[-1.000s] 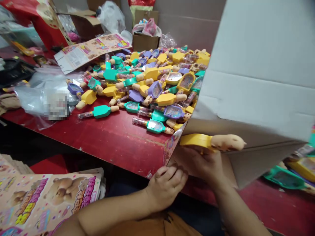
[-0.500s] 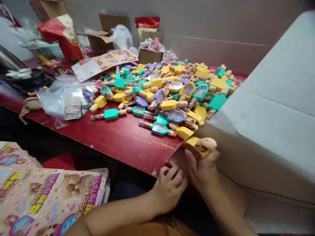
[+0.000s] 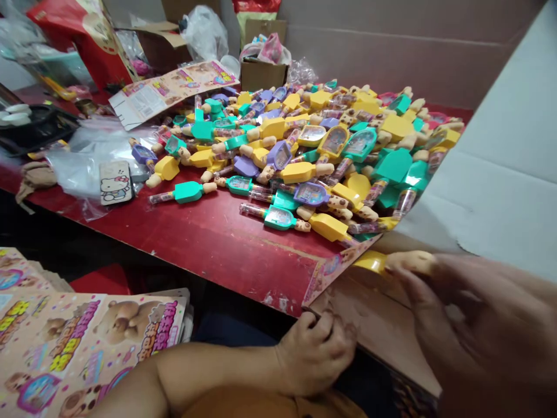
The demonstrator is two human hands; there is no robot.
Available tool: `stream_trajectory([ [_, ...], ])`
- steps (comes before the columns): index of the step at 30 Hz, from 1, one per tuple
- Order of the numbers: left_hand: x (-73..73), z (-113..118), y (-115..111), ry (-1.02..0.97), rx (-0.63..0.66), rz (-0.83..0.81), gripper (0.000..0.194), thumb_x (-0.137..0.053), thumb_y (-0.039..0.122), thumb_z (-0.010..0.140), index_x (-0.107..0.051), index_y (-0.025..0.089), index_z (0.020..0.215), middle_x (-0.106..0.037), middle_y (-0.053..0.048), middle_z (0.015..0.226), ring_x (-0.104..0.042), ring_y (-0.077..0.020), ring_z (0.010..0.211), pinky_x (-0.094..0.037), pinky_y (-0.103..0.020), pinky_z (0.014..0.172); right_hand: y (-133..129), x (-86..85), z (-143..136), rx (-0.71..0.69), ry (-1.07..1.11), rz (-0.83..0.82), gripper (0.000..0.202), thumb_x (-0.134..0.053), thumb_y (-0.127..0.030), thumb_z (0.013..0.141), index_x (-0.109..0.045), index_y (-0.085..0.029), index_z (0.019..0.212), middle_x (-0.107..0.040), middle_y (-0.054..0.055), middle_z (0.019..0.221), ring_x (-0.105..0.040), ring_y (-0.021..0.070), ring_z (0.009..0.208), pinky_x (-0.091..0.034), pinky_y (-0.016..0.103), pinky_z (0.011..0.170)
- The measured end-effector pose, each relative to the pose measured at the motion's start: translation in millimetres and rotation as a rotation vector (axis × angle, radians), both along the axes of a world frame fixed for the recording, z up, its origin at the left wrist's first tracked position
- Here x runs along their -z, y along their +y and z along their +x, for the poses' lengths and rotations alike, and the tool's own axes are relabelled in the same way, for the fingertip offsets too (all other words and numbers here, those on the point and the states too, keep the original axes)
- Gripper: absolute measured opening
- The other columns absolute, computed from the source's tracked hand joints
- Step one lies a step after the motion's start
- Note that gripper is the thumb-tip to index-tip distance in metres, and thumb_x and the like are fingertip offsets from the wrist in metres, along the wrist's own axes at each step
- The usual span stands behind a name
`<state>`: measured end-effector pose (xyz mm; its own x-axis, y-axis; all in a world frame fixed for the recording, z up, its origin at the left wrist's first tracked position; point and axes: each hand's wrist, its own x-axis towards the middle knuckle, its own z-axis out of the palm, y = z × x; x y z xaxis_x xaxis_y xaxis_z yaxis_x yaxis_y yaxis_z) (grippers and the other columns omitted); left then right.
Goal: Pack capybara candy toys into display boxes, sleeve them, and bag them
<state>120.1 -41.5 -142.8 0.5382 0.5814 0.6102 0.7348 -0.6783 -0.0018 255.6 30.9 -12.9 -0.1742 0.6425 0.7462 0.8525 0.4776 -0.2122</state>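
While left hand [image 3: 317, 351] grips carton [image 3: 376, 316] by edge, right hand [image 3: 474, 313] (motion-blurred) apparently pinches yellow toy [image 3: 370, 262] by end.

Lettering [image 3: 75, 334] on printed sheets [image 3: 87, 371] (illegible)

The right hand [image 3: 474, 313], blurred, holds a yellow toy [image 3: 371, 262] by its beige end at the open cardboard box [image 3: 383, 325]. The left hand [image 3: 319, 351], fingers curled, is at the box's near corner. On the red surface [image 3: 217, 249], a heap of toys [image 3: 300, 148] in yellow, green and purple, many with clear tubes, spreads beside the box. Left of the heap, a card with a cartoon cat [image 3: 115, 183] lies by clear plastic bags [image 3: 76, 171]. Printed bear cardboard sheets [image 3: 87, 348] are stacked at lower left.
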Motion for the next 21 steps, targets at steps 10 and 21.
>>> stream_trajectory([
  [10, -23.0, -24, 30, -0.329, 0.2, -0.208, 0.022, -0.042, 0.019, 0.087, -0.055, 0.016, 0.104, -0.058, -0.003, 0.088, -0.053, -0.0115, 0.078, -0.044, -0.023, 0.067, 18, 28.4, -7, -0.203, -0.035, 0.171, 0.058, -0.061, -0.006, 0.086, -0.037, -0.02, 0.138, -0.055, 0.011, 0.115, -0.056, 0.0208, 0.101, -0.047, 0.032, 0.088],
  [21, -59.1, -88, 224, -0.343, -0.453, -0.154, 0.035, -0.063, 0.024, 0.078, -0.053, 0.016, 0.111, -0.055, -0.008, 0.112, -0.051, -0.0234, 0.107, -0.041, -0.042, 0.093, 25, 74.1, 7, -0.407, 0.19, 0.24, 0.05, -0.056, -0.01, 0.088, -0.041, -0.017, 0.135, -0.056, 0.011, 0.111, -0.056, 0.0214, 0.1, -0.048, 0.032, 0.082],
])
